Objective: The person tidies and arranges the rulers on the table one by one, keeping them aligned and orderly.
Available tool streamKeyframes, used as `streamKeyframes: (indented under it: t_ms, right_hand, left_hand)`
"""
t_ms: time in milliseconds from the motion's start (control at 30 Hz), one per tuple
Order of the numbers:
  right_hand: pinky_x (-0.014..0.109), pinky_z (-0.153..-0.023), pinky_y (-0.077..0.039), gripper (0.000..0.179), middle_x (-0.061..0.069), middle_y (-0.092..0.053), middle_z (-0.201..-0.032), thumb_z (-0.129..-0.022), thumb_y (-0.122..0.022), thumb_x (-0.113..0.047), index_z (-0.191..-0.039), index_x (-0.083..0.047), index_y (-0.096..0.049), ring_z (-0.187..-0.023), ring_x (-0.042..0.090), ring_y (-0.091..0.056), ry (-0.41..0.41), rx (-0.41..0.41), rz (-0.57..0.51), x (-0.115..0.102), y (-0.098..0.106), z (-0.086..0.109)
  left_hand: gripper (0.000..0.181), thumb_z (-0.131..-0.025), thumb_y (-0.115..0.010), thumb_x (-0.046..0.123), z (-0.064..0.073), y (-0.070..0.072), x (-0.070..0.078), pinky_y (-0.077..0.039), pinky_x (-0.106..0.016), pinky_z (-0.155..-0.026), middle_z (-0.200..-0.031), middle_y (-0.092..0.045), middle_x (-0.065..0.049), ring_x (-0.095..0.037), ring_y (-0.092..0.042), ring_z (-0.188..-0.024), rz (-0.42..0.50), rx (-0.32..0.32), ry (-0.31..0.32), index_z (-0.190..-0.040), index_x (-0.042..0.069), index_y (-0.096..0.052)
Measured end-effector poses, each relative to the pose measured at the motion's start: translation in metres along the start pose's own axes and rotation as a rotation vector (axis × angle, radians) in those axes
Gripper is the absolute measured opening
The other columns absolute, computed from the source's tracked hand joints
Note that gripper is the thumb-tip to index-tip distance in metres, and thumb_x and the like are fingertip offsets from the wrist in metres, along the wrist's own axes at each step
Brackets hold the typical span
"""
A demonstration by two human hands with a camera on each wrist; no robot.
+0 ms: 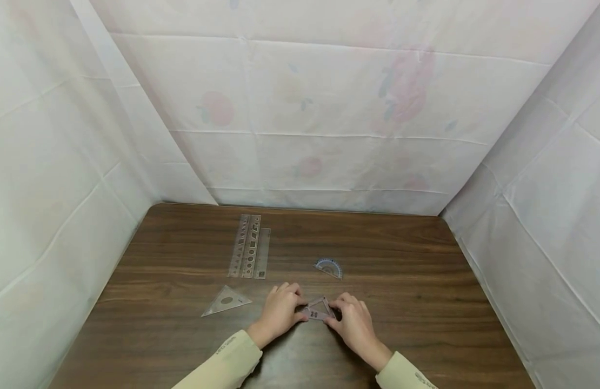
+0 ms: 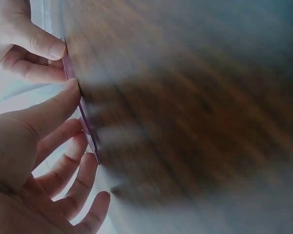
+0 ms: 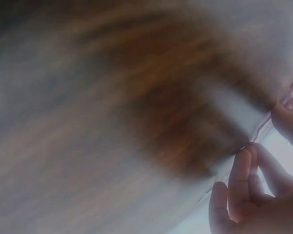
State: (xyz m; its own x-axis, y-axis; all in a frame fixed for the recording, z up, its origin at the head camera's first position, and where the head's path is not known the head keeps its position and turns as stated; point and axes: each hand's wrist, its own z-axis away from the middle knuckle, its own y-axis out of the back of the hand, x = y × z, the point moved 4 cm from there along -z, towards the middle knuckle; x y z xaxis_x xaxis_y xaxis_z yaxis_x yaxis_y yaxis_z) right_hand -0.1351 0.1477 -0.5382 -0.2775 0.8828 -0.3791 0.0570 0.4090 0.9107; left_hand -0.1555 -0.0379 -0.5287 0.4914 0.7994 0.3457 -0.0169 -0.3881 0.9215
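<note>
In the head view, a small clear set square (image 1: 318,312) with a purplish tint and a triangular cut-out lies between two hands near the front of the table. The left hand (image 1: 280,309) pinches its left end, and the right hand (image 1: 352,323) pinches its right side. Seen edge-on in the left wrist view, the set square (image 2: 87,122) is a thin purple strip at the thumb and fingers. A larger clear set square (image 1: 227,301) with an oval hole lies left of the left hand. Beyond the hands sits a small protractor (image 1: 329,267) with blue markings.
Clear rulers, two of them stencil rulers (image 1: 251,246) with cut-out shapes, lie side by side at the back left; a plain ruler (image 1: 263,254) is rightmost. The brown wooden table (image 1: 417,259) is bordered by white hanging sheets (image 1: 329,108) with faint fruit prints.
</note>
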Motion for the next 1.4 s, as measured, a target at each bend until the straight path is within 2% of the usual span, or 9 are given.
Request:
streamKeyframes:
  t_ms: [200, 400, 767, 1000, 1100, 1233, 1400]
  right_hand:
    - [0.032, -0.076, -0.046, 0.030, -0.002, -0.069, -0.094, -0.075, -0.092, -0.022, -0.100, -0.009, -0.081, -0.084, 0.011, -0.064, -0.012, 0.014, -0.034, 0.001, 0.000, -0.002]
    - [0.031, -0.075, -0.048, 0.030, -0.001, -0.069, -0.094, -0.075, -0.092, -0.017, -0.101, -0.009, -0.080, -0.081, 0.011, -0.063, -0.005, 0.073, -0.092, 0.001, 0.010, -0.011]
    - [0.034, -0.071, -0.054, 0.033, 0.007, -0.070, -0.099, -0.076, -0.092, -0.011, -0.104, -0.002, -0.079, -0.083, 0.021, -0.068, 0.106, 0.198, -0.127, -0.013, 0.048, -0.045]
    - [0.032, -0.070, -0.055, 0.033, 0.009, -0.069, -0.101, -0.078, -0.090, -0.010, -0.107, 0.000, -0.078, -0.084, 0.022, -0.068, 0.117, 0.210, -0.132, -0.020, 0.062, -0.068]
    - [0.036, -0.073, -0.057, 0.033, 0.008, -0.069, -0.101, -0.078, -0.090, -0.011, -0.107, 0.000, -0.078, -0.087, 0.022, -0.070, 0.114, 0.204, -0.135, -0.023, 0.064, -0.073]
    - [0.042, -0.077, -0.056, 0.032, 0.010, -0.070, -0.102, -0.080, -0.089, -0.013, -0.108, -0.001, -0.078, -0.088, 0.025, -0.070, 0.099, 0.180, -0.149, -0.026, 0.061, -0.080]
    - [0.038, -0.075, -0.056, 0.031, 0.009, -0.069, -0.105, -0.084, -0.087, -0.015, -0.110, -0.003, -0.078, -0.089, 0.023, -0.068, 0.039, 0.120, -0.169, -0.027, 0.050, -0.090]
  left_hand:
    - [0.032, -0.075, -0.091, 0.036, -0.002, 0.001, -0.003, -0.041, -0.029, -0.075, -0.097, -0.069, 0.005, -0.013, -0.058, -0.087, 0.043, 0.004, 0.000, -0.101, 0.017, -0.084]
    - [0.033, -0.072, -0.093, 0.036, -0.010, 0.013, -0.004, -0.043, -0.031, -0.077, -0.095, -0.069, 0.005, -0.014, -0.060, -0.086, 0.065, 0.063, 0.001, -0.097, 0.016, -0.084]
    - [0.034, -0.075, -0.091, 0.038, -0.041, 0.058, -0.007, -0.045, -0.034, -0.080, -0.098, -0.069, 0.006, -0.015, -0.061, -0.089, 0.007, 0.118, -0.019, -0.101, 0.018, -0.084]
    - [0.034, -0.074, -0.093, 0.032, -0.055, 0.084, -0.010, -0.045, -0.037, -0.079, -0.098, -0.070, 0.002, -0.017, -0.060, -0.088, 0.030, 0.148, -0.014, -0.102, 0.014, -0.084]
    - [0.035, -0.073, -0.094, 0.032, -0.058, 0.087, -0.013, -0.046, -0.037, -0.079, -0.098, -0.071, 0.002, -0.018, -0.061, -0.088, 0.022, 0.142, -0.009, -0.101, 0.014, -0.084]
    - [0.035, -0.073, -0.093, 0.033, -0.063, 0.084, -0.023, -0.047, -0.039, -0.082, -0.099, -0.072, 0.001, -0.018, -0.061, -0.089, 0.026, 0.112, 0.018, -0.101, 0.014, -0.084]
    - [0.034, -0.076, -0.091, 0.036, -0.069, 0.079, -0.039, -0.047, -0.041, -0.086, -0.102, -0.071, 0.000, -0.021, -0.063, -0.094, 0.043, 0.044, 0.050, -0.103, 0.015, -0.084]
